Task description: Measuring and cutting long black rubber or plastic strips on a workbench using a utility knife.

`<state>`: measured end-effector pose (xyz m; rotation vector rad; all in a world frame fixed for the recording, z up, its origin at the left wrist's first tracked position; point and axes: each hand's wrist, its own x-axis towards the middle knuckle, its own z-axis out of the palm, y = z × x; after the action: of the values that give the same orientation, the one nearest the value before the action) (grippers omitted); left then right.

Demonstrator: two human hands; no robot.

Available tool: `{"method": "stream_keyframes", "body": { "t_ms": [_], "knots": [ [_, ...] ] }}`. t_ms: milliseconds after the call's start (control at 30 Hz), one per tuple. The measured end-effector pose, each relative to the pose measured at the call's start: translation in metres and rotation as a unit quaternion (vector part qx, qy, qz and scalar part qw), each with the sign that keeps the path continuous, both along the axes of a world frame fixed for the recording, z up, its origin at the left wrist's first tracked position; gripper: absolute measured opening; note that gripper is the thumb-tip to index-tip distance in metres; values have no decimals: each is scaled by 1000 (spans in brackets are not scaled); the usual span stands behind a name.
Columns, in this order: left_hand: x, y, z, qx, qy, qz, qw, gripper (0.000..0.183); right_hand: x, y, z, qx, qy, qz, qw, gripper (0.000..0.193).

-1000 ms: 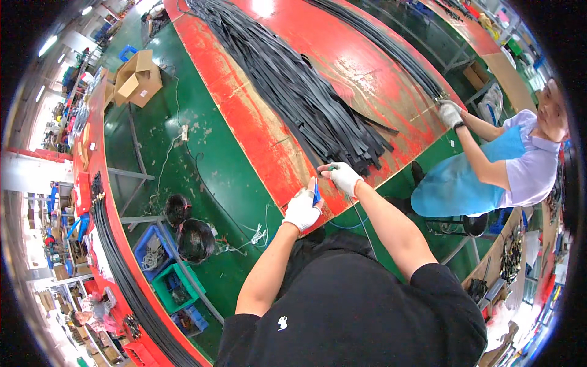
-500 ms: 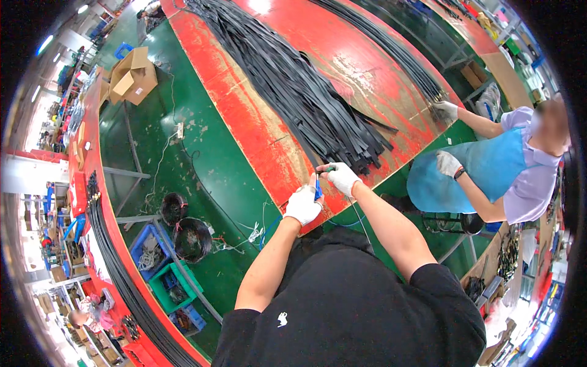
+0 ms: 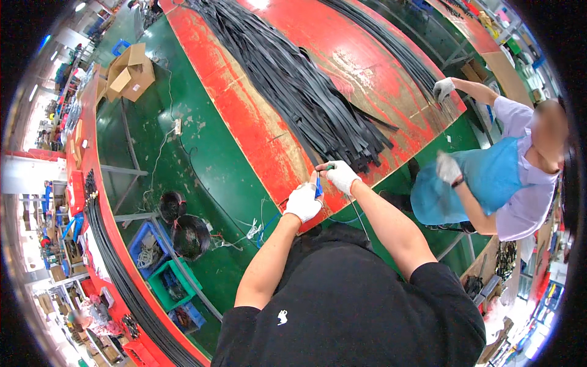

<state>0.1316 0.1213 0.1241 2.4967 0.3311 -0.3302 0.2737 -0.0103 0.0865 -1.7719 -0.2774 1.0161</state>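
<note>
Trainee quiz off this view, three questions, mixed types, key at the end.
1. True or false: the camera wearer's left hand is bare.

2. Multiple choice: what colour is the co-worker's apron?
A) red
B) blue
C) black

3. Short answer: on the red table, which lies nearer the wearer's right hand: the broad heap of black strips or the narrow black bundle?

Key:
1. False; it wears a white glove.
2. B.
3. The broad heap of black strips.
</note>
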Motion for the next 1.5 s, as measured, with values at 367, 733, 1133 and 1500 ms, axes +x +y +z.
{"method": "stream_keyframes", "body": {
  "t_ms": [367,733,1133,1500],
  "knots": [
    [-1,4,-5,-23,-6,-8,1000,78,0,0,-3,17,-2,5,1000,33],
    [-2,10,-11,-49,5,-5,999,79,-1,4,-1,-24,13,0,1000,33],
    [0,16,-28,-104,17,43,994,81,-4,8,2,-41,-37,25,998,30],
    [9,17,-24,-110,69,23,991,88,-3,7,-9,-52,-86,35,994,31]
  ]
}}
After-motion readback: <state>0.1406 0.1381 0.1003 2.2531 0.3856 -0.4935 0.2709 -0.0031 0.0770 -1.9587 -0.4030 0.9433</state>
